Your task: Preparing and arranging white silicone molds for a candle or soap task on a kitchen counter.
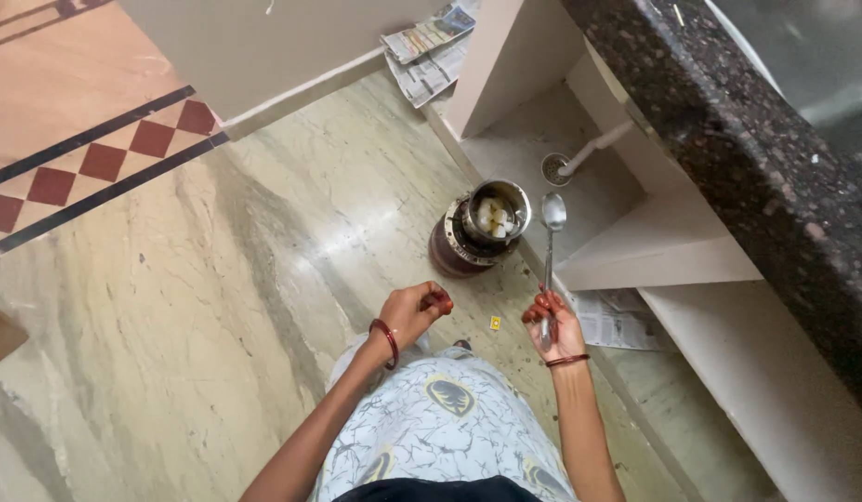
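Her right hand (553, 325) grips a long steel spoon (550, 256) by its handle, while the left hand (417, 309) is curled shut on nothing visible. Beyond both, a steel pot (496, 212) sits on a small floor stove (459, 246). Best kept level, I'd say, bowl above the pot.

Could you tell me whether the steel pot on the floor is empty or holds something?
Holds something: pale chunks show inside the open steel pot, upright on a dark stand.
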